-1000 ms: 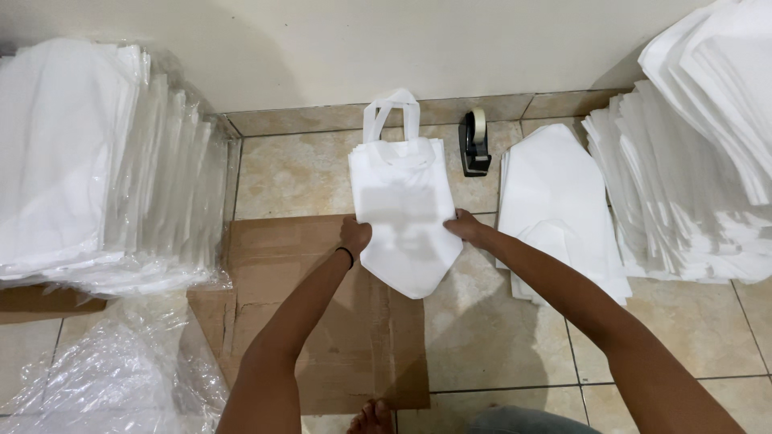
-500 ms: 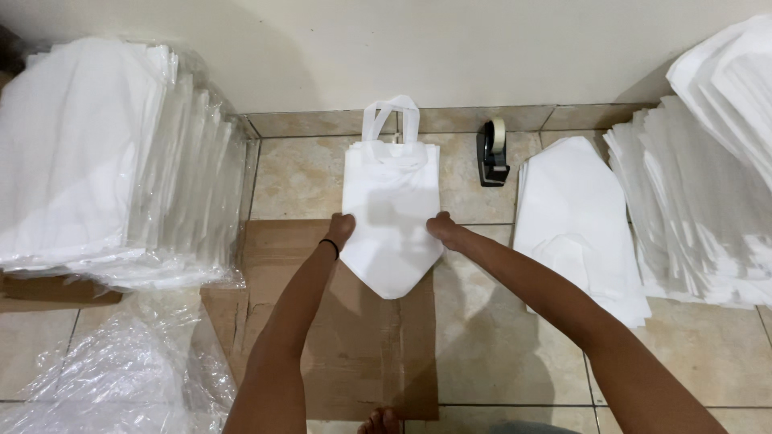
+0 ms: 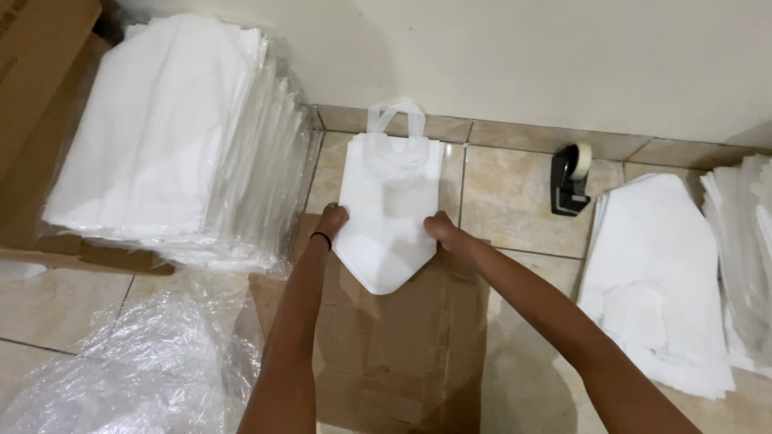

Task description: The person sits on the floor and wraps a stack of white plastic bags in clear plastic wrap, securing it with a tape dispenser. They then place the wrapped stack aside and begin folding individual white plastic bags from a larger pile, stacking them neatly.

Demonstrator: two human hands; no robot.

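A white fabric tote bag (image 3: 388, 205) lies flat on the tiled floor, its handles toward the wall and its bottom folded to a point over a sheet of brown cardboard (image 3: 402, 354). My left hand (image 3: 330, 221) presses on the bag's left edge, a dark band around that wrist. My right hand (image 3: 441, 229) presses on the right edge. Both hands have their fingers curled at the bag's sides, near where the pointed fold begins.
A tall stack of white bags in clear plastic (image 3: 173, 137) stands at the left on cardboard. A black tape dispenser (image 3: 569, 178) sits by the wall. More white folded bags (image 3: 655, 273) lie at the right. Crumpled clear plastic (image 3: 137, 370) lies at lower left.
The view has shifted right and closer, so everything sits further right in the frame. My hands stay on the bag's two sides, and the bag keeps its pointed fold.
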